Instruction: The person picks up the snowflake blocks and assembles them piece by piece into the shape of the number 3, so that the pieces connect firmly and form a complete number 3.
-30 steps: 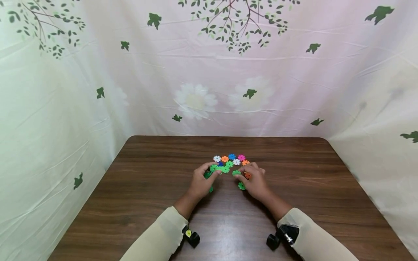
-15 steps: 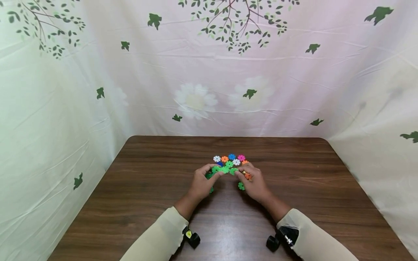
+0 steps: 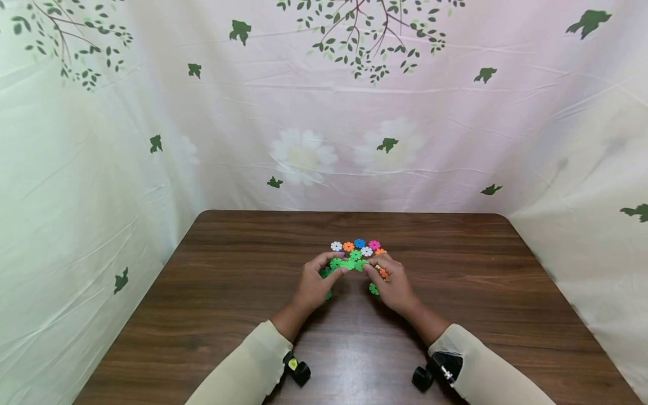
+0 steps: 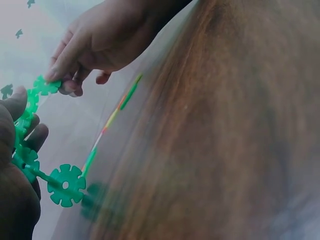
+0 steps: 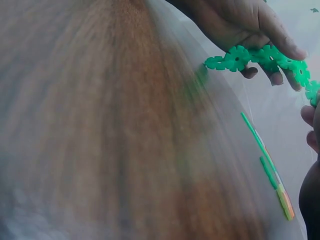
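A chain of linked green notched plastic discs point(image 4: 61, 194) is held in my left hand point(image 3: 313, 282), thumb on one side and fingers on the other. My right hand point(image 3: 397, 284) pinches a green disc point(image 3: 360, 265) between thumb and fingertips. That disc meets the chain's right end in all views; whether its slot is fully pushed in, I cannot tell. In the right wrist view the chain point(image 5: 233, 62) runs from beneath the left hand to the right fingertips, above the table. Part of it hides behind the left fingers.
Loose discs lie flat just beyond the hands: white point(image 3: 336, 246), orange point(image 3: 349, 246), blue point(image 3: 359, 243), pink point(image 3: 374, 244) and others. A green disc point(image 3: 373, 288) lies under the right hand. The brown table point(image 3: 243, 253) ends at a printed cloth point(image 3: 324, 191).
My right hand has brought its green disc leftward and against the chain's end; a gap showed between them one second ago. The left hand has shifted slightly right with the chain.
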A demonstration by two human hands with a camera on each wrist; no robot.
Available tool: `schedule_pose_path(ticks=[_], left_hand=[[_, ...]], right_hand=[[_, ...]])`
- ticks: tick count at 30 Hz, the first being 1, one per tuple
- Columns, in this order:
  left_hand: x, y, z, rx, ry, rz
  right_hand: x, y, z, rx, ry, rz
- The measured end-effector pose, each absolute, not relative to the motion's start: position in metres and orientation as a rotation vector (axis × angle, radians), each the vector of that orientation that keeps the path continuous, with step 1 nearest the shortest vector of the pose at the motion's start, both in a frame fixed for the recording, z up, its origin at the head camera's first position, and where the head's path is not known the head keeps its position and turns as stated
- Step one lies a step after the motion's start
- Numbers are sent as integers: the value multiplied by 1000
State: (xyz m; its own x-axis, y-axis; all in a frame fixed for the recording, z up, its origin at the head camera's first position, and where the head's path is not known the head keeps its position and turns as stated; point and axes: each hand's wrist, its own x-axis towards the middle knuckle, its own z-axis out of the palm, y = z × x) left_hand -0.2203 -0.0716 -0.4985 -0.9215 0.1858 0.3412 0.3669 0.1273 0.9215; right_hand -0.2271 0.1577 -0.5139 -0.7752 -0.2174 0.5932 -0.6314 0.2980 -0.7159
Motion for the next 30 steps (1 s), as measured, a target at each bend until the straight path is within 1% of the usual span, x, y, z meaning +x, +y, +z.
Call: schedule_pose_path(ticks=[11,22,30], left_hand=[[-220,-69,-498,-575,-2243,-1893],[-218,-67,-499,-586,-2203,-1893],[-215,-62,-501,-604,-2133,-1916]], right_hand=[[-227,156,-516,763,-2155,1547],[-220,154,-509,642,-2267,1660],[-218,151,-506,700,-2197,1754]])
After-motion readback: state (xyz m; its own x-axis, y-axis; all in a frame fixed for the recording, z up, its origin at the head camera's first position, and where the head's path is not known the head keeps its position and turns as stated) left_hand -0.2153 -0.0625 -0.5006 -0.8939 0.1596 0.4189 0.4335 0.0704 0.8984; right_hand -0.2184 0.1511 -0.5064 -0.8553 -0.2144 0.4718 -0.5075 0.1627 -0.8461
